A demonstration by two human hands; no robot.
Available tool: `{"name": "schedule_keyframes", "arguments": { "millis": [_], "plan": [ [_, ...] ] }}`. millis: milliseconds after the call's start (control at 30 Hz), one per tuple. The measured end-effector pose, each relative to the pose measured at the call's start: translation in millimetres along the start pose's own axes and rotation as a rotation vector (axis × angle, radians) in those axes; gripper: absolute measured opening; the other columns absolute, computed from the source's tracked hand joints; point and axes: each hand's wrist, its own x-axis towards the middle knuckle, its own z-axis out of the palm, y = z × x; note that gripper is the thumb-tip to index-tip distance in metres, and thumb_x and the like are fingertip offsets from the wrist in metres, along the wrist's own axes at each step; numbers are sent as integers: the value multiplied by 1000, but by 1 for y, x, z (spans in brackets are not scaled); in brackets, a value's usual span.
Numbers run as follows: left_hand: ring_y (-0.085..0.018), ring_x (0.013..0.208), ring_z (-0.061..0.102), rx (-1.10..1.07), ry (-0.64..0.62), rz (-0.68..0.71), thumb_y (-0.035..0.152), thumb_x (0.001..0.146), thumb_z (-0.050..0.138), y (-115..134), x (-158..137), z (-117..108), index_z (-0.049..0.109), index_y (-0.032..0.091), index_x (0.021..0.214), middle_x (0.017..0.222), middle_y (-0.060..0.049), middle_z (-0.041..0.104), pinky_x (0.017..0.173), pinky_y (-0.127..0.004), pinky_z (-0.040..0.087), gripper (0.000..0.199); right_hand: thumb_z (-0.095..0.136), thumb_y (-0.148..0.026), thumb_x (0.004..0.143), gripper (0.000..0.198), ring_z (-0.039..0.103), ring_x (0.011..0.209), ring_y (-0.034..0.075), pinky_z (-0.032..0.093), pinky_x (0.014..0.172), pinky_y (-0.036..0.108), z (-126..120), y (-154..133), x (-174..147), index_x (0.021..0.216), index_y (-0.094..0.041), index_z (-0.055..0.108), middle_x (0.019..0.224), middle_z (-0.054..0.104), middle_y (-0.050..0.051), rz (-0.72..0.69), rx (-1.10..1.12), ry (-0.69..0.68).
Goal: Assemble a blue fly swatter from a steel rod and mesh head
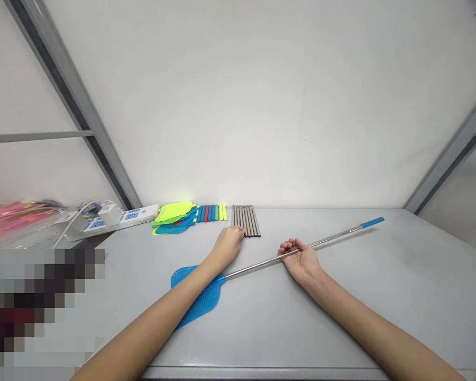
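A blue fly swatter (200, 304) lies slantwise across the grey table, its perforated head to the left and its metal shaft (257, 266) rising to a blue grip (373, 222) on the right. My right hand (303, 263) is palm up, fingers curled loosely, with the shaft across it. The grip end casts a shadow beneath it. My left hand (227, 246) is closed at the near ends of a row of metal rods (248, 219); whether it pinches one is hidden. The left forearm passes over the swatter head and covers part of it.
Yellow, green and blue swatter heads (176, 213) lie stacked at the back, beside a row of coloured grips (211, 212). A power strip (133, 216) with plugged-in adapters and a white cable (73, 219) is farther left. Pink items in clear plastic (16, 222) lie at the far left.
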Motion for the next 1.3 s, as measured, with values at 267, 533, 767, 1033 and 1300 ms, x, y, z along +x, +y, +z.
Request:
{"name": "schedule_keyframes", "arguments": {
  "millis": [267, 533, 767, 1033, 1300],
  "plan": [
    [-18, 80, 51, 102, 39, -28, -2, 62, 36, 4, 3, 4, 50, 17, 64, 74, -5, 56, 67, -29, 31, 24, 30, -13, 78, 20, 46, 45, 9, 42, 47, 23, 0, -1, 0, 61, -15, 40, 51, 43, -1, -12, 7, 4],
    [-19, 82, 51, 82, 71, -57, -1, 63, 36, -2, -1, 4, 52, 18, 67, 74, -4, 57, 67, -30, 31, 25, 30, -13, 78, 21, 46, 45, 9, 41, 47, 23, 0, 0, -1, 60, -15, 39, 51, 42, -1, -12, -1, 1],
    [-17, 93, 51, -6, 78, -17, 10, 73, 39, -7, 0, 5, 59, 20, 85, 93, -4, 60, 77, -28, 35, 25, 29, -14, 78, 21, 46, 45, 9, 41, 47, 24, 0, 0, 0, 60, -15, 39, 51, 41, -1, -10, -7, -4],
    [-18, 105, 45, -70, 108, 6, 25, 73, 50, -9, -2, 4, 54, 22, 98, 112, -4, 53, 95, -39, 20, 25, 28, -15, 79, 21, 46, 45, 10, 41, 47, 24, -1, 0, 0, 61, -16, 39, 50, 41, -2, -2, -11, -13],
    [-17, 91, 52, -101, 103, 53, 25, 77, 45, -5, 5, 6, 57, 23, 91, 93, -1, 61, 87, -31, 31, 18, 28, -15, 79, 21, 44, 43, 9, 40, 45, 24, 0, 0, 0, 60, -16, 39, 49, 39, -2, -3, 0, -14]
  ]
}}
